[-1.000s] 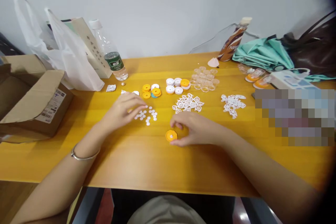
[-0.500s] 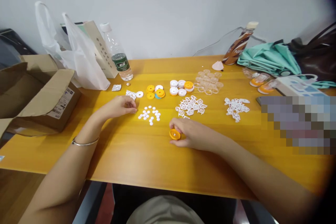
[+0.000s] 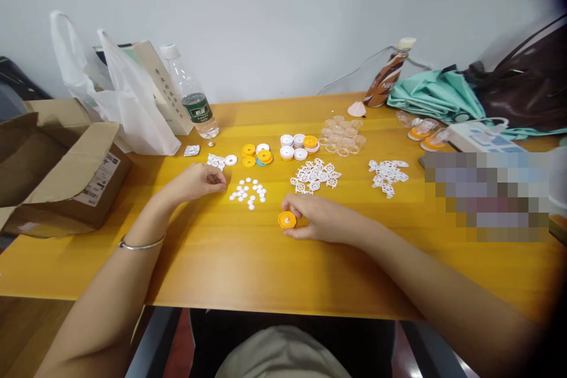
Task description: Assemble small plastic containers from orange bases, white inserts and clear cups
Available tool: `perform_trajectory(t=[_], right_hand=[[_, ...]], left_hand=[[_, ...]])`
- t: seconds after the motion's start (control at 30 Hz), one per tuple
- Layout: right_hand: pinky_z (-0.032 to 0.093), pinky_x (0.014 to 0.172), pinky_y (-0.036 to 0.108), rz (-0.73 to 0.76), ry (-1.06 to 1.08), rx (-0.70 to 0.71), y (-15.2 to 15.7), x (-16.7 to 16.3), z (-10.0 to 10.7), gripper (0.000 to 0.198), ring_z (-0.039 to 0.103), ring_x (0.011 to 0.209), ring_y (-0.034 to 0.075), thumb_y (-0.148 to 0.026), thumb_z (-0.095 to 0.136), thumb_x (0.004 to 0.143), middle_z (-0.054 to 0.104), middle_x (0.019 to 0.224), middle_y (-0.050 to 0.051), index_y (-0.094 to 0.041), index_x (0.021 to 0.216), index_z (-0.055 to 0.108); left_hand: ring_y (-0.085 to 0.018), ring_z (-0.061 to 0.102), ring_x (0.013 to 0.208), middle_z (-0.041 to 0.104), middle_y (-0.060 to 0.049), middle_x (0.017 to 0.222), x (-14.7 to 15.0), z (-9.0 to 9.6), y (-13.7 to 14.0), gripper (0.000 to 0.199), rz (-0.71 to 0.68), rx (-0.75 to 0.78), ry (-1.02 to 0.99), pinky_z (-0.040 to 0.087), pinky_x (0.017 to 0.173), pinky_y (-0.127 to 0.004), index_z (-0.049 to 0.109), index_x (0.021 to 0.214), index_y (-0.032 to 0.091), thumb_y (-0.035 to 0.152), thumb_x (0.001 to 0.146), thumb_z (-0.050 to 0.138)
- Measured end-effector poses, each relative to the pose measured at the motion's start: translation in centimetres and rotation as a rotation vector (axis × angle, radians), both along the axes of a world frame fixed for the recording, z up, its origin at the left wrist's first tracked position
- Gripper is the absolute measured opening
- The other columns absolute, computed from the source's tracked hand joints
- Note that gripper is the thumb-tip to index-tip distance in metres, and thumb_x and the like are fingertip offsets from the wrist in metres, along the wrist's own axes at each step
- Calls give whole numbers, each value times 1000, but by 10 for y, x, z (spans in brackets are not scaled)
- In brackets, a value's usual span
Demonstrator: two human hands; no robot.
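My right hand [image 3: 316, 217] grips an orange disc [image 3: 287, 220] with a small pale piece at its centre, held low over the table between thumb and fingers. To the left, the fingers of my left hand [image 3: 201, 182] are curled together, and whatever may be between them is hidden. That hand is beside a little pile of white parts [image 3: 215, 160] and a white ring [image 3: 231, 160]. Small white discs [image 3: 248, 192] lie scattered between my hands. Beyond my right hand lies a heap of white openwork pieces [image 3: 315, 176].
Behind are orange and white discs [image 3: 248, 150], stacked white discs [image 3: 300, 154] and clear round caps [image 3: 341, 137]. More white openwork pieces [image 3: 388, 175] lie right. A cardboard box [image 3: 95, 171], plastic bag [image 3: 137, 106] and water bottle [image 3: 198, 107] stand left; a brown-labelled bottle [image 3: 386, 77] stands back right.
The view has shifted slightly, moving the table items left in the picture. The orange disc in my right hand now faces up a little more. My left hand stays near the same parts.
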State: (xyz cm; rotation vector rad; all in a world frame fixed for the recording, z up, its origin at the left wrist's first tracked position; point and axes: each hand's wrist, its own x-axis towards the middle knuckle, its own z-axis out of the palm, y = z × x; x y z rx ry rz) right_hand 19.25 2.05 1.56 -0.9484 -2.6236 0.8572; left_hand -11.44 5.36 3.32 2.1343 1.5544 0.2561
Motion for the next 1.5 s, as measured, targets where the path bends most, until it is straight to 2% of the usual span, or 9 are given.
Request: perform_trajectory(t=[0.2, 0.33, 0.57, 0.8, 1.03, 1.17, 1.3, 1.4, 1.5], right_hand=[[36, 59, 23, -21, 13, -1, 3, 1, -5, 26, 49, 64, 12, -28, 63, 74, 55, 78, 0, -19, 95, 50], [36, 59, 23, -32, 37, -2, 4, -2, -10, 34, 48, 63, 12, -31, 64, 73, 53, 76, 0, -18, 100, 48], [35, 59, 23, -44, 169, 15, 5, -11, -26, 26, 44, 62, 11, -32, 64, 73, 47, 71, -2, -18, 85, 46], [33, 57, 22, -65, 243, 22, 6, -13, -35, 24, 43, 61, 11, -32, 64, 72, 46, 68, -3, -18, 82, 47], [33, 58, 22, -56, 248, -2, 6, -12, -32, 22, 42, 61, 10, -29, 64, 72, 47, 68, -3, -18, 81, 48], [35, 59, 22, -63, 248, 2, 4, -10, -29, 21, 43, 63, 10, -28, 64, 73, 48, 70, -3, -18, 84, 50], [36, 60, 22, -72, 237, 10, 4, -8, -26, 22, 44, 64, 10, -27, 65, 72, 48, 71, -2, -17, 85, 50], [37, 60, 22, -71, 237, -4, 3, -7, -26, 24, 45, 65, 10, -27, 66, 72, 49, 72, -2, -17, 86, 51], [38, 60, 22, -73, 242, -10, 4, -6, -26, 27, 46, 65, 10, -29, 68, 72, 49, 72, -2, -17, 88, 51]], left_hand=[[-13, 61, 69, 67, -1, 75, 6, 7, -5, 21, 1, 55, -88, 49, 67, -24, 63, 84, 17, 34, 73, 60], [-13, 61, 76, 68, -4, 84, 37, 10, -21, 20, -58, 87, -315, 49, 74, -25, 64, 85, 15, 32, 75, 61], [-11, 61, 74, 68, -5, 81, 104, -24, -49, 11, -175, 25, -609, 49, 70, -23, 63, 86, 13, 19, 78, 59], [-11, 62, 73, 68, -3, 84, 111, -38, -53, 11, -145, 83, -601, 48, 70, -22, 62, 88, 15, 15, 79, 56], [-12, 62, 76, 65, -3, 83, 115, -44, -57, 11, -94, 98, -667, 49, 74, -25, 55, 90, 16, 16, 80, 57], [-11, 58, 72, 60, -1, 78, 114, -47, -54, 14, -41, 153, -648, 46, 68, -23, 51, 87, 17, 21, 78, 61], [-9, 53, 62, 61, 0, 73, 110, -44, -52, 11, -87, 176, -566, 42, 61, -21, 57, 77, 16, 26, 81, 57], [-10, 54, 65, 62, -1, 76, 104, -39, -51, 13, -129, 221, -496, 42, 63, -22, 59, 82, 16, 27, 84, 54], [-13, 55, 76, 62, -3, 84, 97, -35, -50, 15, -262, 282, -341, 41, 72, -27, 61, 91, 18, 29, 83, 56]])
